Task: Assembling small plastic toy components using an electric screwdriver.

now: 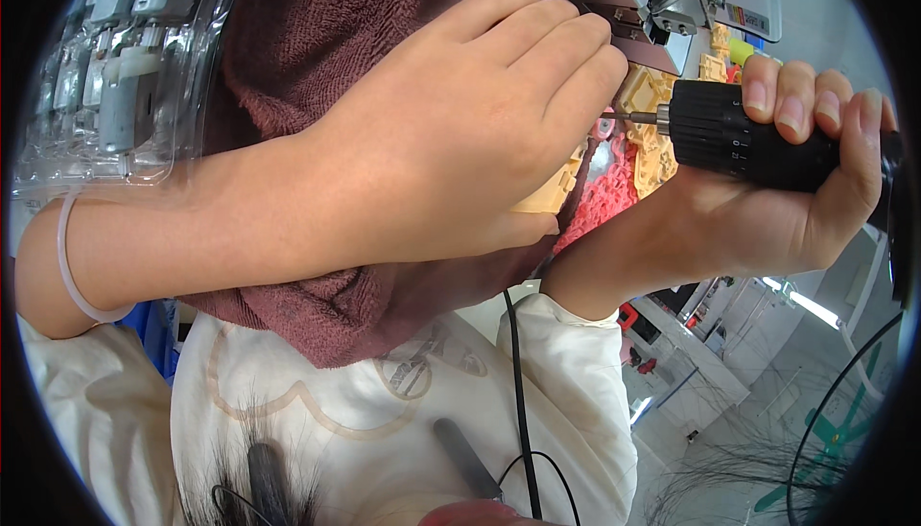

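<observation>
My right hand [827,211] is wrapped round a black electric screwdriver [715,133] with a numbered collar. Its thin metal bit points left and ends beside the fingers of my left hand [508,109]. That hand lies back-up with its fingers pressed together and curled over a yellow plastic part [554,190]. Most of this part is hidden under the palm; an edge shows near the thumb. Just beyond it, close to the bit tip, a small pink round piece is partly visible. A brown towel [317,56] lies beneath my left hand and forearm.
At the left, a clear plastic tray [177,147] holds several small silver motors [128,109]. More yellow plastic parts [655,157] and a heap of pink pieces [606,202] lie past my left hand. A metal fixture [676,8] stands at the top right. A black cable [518,401] hangs over my front.
</observation>
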